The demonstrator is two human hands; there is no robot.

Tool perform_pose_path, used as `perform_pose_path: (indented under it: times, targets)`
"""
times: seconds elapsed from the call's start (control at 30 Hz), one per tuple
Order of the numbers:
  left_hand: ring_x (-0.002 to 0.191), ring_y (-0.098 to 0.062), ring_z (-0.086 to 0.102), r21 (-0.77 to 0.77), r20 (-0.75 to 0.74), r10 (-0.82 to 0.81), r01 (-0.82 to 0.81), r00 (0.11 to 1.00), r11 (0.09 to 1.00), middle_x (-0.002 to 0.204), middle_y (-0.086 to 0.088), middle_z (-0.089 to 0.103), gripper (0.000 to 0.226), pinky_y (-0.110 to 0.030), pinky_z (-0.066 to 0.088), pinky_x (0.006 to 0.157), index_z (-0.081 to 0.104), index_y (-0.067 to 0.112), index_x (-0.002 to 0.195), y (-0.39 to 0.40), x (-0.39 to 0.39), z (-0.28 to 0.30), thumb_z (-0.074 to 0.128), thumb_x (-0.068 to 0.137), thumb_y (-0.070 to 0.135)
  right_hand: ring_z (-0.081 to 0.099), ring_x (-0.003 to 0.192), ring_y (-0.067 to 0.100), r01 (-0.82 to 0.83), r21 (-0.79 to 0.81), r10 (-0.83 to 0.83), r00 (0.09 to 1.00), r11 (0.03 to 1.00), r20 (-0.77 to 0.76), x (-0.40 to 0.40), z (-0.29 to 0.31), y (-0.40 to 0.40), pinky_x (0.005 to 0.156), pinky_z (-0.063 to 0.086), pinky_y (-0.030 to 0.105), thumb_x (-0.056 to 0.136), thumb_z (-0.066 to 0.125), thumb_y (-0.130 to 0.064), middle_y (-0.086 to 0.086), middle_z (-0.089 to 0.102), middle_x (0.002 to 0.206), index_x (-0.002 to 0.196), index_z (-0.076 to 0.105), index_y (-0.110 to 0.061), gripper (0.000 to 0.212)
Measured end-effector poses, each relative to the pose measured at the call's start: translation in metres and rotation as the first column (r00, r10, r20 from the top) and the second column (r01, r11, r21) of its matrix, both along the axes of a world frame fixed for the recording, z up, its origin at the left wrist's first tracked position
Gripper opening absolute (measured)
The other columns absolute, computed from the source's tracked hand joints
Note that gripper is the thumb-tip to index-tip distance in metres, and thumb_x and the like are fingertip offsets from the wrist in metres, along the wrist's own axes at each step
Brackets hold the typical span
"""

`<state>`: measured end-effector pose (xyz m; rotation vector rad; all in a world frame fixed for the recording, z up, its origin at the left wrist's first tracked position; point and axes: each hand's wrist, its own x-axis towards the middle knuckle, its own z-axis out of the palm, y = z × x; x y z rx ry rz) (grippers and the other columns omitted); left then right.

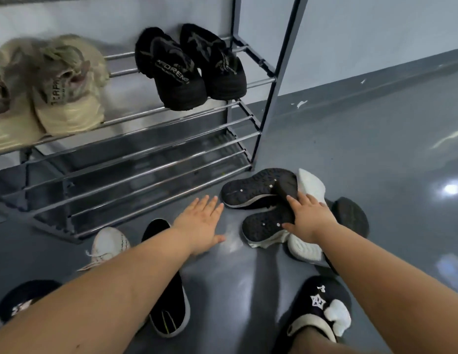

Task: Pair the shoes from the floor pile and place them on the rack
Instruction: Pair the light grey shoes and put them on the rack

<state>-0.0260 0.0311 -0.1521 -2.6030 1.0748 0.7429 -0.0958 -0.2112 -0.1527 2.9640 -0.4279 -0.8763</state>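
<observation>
I see the rack (136, 154) with a black pair (189, 67) and a beige pair (54, 88) on one shelf. On the floor (350, 149) before it, my right hand (309, 218) lies with fingers spread on two overturned black-soled shoes (263, 208); my left hand (199, 223) hovers beside them, fingers wide, holding nothing.

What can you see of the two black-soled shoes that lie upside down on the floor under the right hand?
The two black-soled shoes lie sole-up on the grey floor, in front of the metal rack's right end. The soles look like dark textured rubber with small pale dots, above white edges. They sit side by side, heels overlapping, toes pointing left. The right hand rests flat on their heels. A white shoe lies partly beneath them.
</observation>
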Motion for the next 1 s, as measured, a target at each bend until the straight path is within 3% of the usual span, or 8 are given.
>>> perform_pose_path:
  times: [0.3,0.43,0.5,0.6,0.7,0.83,0.9,1.0]
  targets:
    - [0.148,-0.024,-0.006,-0.062,-0.166,-0.022,0.012,0.986,0.998,0.160,-0.008,-0.007,0.075,-0.036,-0.003,0.120,-0.003,0.015,0.152,-0.099,0.015,-0.055,0.032,0.096,0.052,0.020,0.143,0.031,0.177,0.115,-0.187,0.978,0.977,0.086,0.000,-0.056,-0.057,0.113,0.026,0.043,0.094,0.040,-0.053,0.009,0.012,0.158,0.152,0.008,-0.021,0.074]
    - [0.148,-0.022,0.009,-0.185,-0.360,0.132,-0.210,0.923,0.960,0.160,-0.006,0.008,0.069,-0.035,0.010,0.121,0.009,0.018,0.152,-0.155,0.013,-0.080,0.035,0.097,0.050,0.019,0.143,0.031,0.420,0.258,-0.461,0.879,0.870,0.122,0.001,-0.074,-0.075,0.112,0.025,0.045,0.092,0.036,-0.060,0.008,0.016,0.158,0.152,0.009,-0.020,0.078]
    - [0.145,-0.022,0.020,-0.218,-0.520,0.269,-0.431,0.811,0.876,0.158,-0.005,0.019,0.065,-0.034,0.018,0.119,0.016,0.020,0.151,-0.177,0.006,-0.092,0.038,0.097,0.046,0.020,0.142,0.032,0.491,0.319,-0.546,0.831,0.810,0.107,-0.001,-0.080,-0.083,0.112,0.025,0.045,0.090,0.039,-0.063,0.008,0.016,0.158,0.152,0.012,-0.020,0.081]
    - [0.141,-0.019,0.031,-0.177,-0.779,0.354,-0.723,0.517,0.668,0.154,-0.006,0.031,0.055,-0.026,0.023,0.112,0.024,0.014,0.149,-0.199,-0.010,-0.101,0.040,0.100,0.032,0.030,0.136,0.036,0.555,0.403,-0.637,0.764,0.728,0.099,0.000,-0.082,-0.088,0.108,0.032,0.043,0.084,0.051,-0.062,0.013,0.027,0.151,0.150,0.019,-0.023,0.084]
    - [0.138,-0.018,0.036,-0.179,-0.856,0.306,-0.792,0.418,0.584,0.148,-0.005,0.041,0.047,-0.030,0.023,0.117,0.035,0.013,0.146,-0.206,-0.025,-0.105,0.040,0.100,0.026,0.038,0.131,0.034,0.590,0.495,-0.721,0.683,0.638,0.114,0.003,-0.079,-0.087,0.105,0.035,0.042,0.081,0.054,-0.062,0.014,0.035,0.144,0.147,0.027,-0.023,0.081]
    - [0.129,-0.012,0.044,-0.147,-0.956,0.191,-0.928,0.222,0.343,0.142,0.007,0.046,0.048,-0.031,0.030,0.113,0.031,0.028,0.146,-0.199,-0.031,-0.090,0.041,0.100,0.031,0.045,0.127,0.028,0.578,0.763,-0.923,0.380,0.289,0.062,0.010,-0.067,-0.066,0.101,0.038,0.038,0.085,0.051,-0.058,0.011,0.042,0.142,0.144,0.035,-0.022,0.071]
    - [0.130,-0.021,0.044,-0.017,-0.988,0.145,-0.978,0.047,0.206,0.143,0.008,0.043,0.052,-0.033,0.032,0.109,0.024,0.035,0.147,-0.189,-0.031,-0.074,0.040,0.098,0.041,0.049,0.124,0.025,0.490,0.867,-0.978,0.210,0.091,-0.016,0.012,-0.059,-0.046,0.099,0.038,0.035,0.089,0.048,-0.055,0.008,0.048,0.139,0.141,0.038,-0.020,0.063]
    - [0.116,-0.027,0.056,0.224,-0.975,0.006,-0.974,-0.224,0.042,0.135,-0.003,0.055,0.046,-0.039,0.045,0.098,0.050,0.030,0.128,-0.163,-0.031,-0.051,0.039,0.092,0.056,0.056,0.110,0.024,0.362,0.926,-0.981,0.110,-0.109,-0.158,0.015,-0.043,-0.006,0.097,0.043,0.038,0.092,0.044,-0.051,0.006,0.059,0.123,0.133,0.043,-0.018,0.053]
